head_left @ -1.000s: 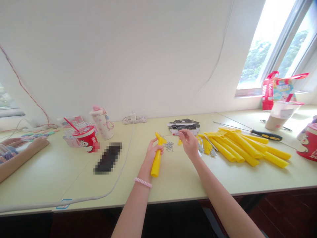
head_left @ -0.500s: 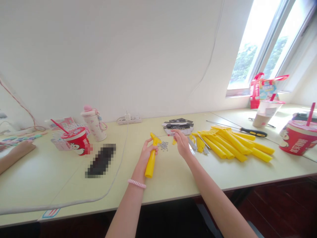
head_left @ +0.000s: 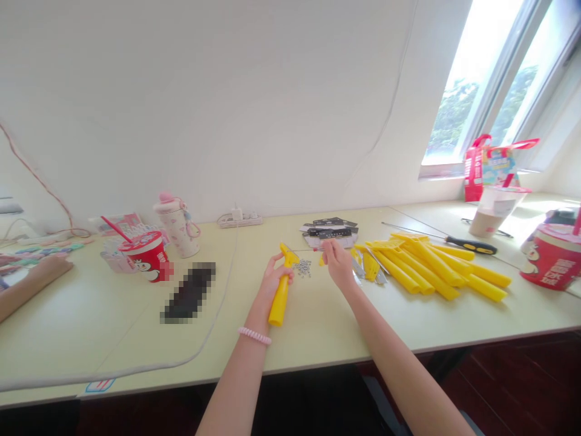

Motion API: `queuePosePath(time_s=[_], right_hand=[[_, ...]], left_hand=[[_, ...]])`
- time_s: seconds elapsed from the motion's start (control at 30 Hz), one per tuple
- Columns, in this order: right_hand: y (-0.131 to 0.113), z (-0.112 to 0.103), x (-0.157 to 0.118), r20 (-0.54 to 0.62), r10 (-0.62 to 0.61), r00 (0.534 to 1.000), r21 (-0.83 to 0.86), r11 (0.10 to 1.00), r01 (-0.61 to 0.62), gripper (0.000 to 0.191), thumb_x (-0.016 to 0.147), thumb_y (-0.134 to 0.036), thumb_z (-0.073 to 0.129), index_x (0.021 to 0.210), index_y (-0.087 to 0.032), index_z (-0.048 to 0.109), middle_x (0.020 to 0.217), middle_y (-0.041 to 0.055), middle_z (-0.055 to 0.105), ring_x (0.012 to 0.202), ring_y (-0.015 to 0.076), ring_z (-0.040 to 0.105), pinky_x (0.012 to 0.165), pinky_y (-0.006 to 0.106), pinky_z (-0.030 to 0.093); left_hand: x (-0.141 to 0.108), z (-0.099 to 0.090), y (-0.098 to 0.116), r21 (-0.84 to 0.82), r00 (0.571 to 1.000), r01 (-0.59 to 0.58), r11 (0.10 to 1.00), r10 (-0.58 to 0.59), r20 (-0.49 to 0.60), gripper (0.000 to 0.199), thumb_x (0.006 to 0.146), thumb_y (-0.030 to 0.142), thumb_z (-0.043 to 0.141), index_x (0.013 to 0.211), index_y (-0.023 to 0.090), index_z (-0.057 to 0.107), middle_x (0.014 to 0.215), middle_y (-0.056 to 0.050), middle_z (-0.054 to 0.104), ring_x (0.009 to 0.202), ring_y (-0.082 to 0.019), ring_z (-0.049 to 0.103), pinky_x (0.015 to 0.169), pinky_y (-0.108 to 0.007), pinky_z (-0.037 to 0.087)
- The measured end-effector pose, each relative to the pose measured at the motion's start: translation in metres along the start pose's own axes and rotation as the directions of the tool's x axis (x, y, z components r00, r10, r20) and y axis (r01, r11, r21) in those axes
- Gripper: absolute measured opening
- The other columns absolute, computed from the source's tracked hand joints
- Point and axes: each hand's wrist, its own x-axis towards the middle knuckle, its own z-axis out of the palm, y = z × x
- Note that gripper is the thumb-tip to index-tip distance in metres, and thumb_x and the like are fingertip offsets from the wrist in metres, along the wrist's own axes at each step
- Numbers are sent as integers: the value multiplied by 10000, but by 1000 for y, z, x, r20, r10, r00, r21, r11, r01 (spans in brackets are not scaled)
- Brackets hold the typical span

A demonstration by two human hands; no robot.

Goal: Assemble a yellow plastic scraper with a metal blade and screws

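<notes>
My left hand is wrapped round the yellow handle of a scraper, its head up and its hollow end toward me. A small heap of screws lies on the table just right of that head. Beyond the heap, my right hand has its fingers curled together; what they hold, if anything, is hidden. Close by its right side lie flat yellow plastic pieces and metal blades. Farther right is a pile of yellow scraper handles.
Black-and-white cards lie behind my right hand. A screwdriver rests behind the handles, near drink cups. At left are a red cup, a bottle, a blurred dark object, a cable and another person's hand.
The fingers of my right hand have curled in more tightly, close to the same spot. My left hand keeps its hold on the scraper. The whole view has shifted slightly.
</notes>
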Motion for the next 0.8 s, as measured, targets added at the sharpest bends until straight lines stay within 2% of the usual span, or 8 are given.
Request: queuePosePath(time_s=[0.13, 0.3, 0.43, 0.53, 0.7, 0.8], right_hand=[[3, 1, 0, 60, 4, 998, 65, 998, -8, 230, 837, -353, 306, 794, -218, 486, 526, -48, 394, 490, 115, 399, 468, 217, 311], [-1, -1, 0, 36, -9, 999, 79, 997, 6, 164, 804, -330, 362, 812, -218, 482, 576, -44, 448, 488, 103, 401, 476, 215, 326], [-4, -2, 0, 13, 25, 1000, 96, 995, -26, 200, 788, -411, 417, 786, -215, 454, 450, -78, 396, 405, 91, 350, 436, 204, 297], [-3, -2, -1, 16, 53, 998, 87, 995, -54, 220, 806, -411, 380, 732, -214, 441, 415, -80, 358, 396, 94, 344, 431, 204, 288], [0, -2, 1, 73, 47, 996, 226, 972, -63, 107, 797, -294, 335, 772, -225, 413, 518, -63, 372, 467, 106, 384, 455, 210, 324], [0, -2, 2, 27, 36, 999, 202, 979, -41, 76, 780, -294, 391, 783, -225, 423, 555, -59, 397, 479, 96, 381, 456, 204, 320]], left_hand=[[-6, 1, 1, -6, 999, -39, 999, 39, 33, 564, 627, 161, 567, 1164, 223, 407, 600, 19, 532, 492, -75, 469, 464, -171, 329], [-6, 2, 2, -6, 998, -38, 999, 39, 44, 573, 633, 154, 552, 1178, 227, 391, 587, 24, 522, 490, -74, 458, 458, -170, 314], [-7, 3, 2, 10, 998, -37, 999, 37, 57, 577, 630, 148, 545, 1181, 231, 392, 578, 31, 511, 490, -74, 454, 459, -170, 317], [-8, 4, 3, 12, 997, -38, 999, 38, 61, 562, 628, 158, 544, 1167, 232, 403, 586, 31, 515, 493, -76, 458, 459, -172, 326], [-9, 8, 7, 3, 999, -18, 1000, 18, 46, 573, 608, 142, 541, 1157, 216, 390, 558, 40, 508, 467, -76, 450, 458, -175, 327], [-9, 11, 11, 15, 1000, 12, 1000, -12, 12, 594, 589, 120, 545, 1153, 209, 382, 534, 50, 492, 443, -76, 441, 452, -179, 323]])
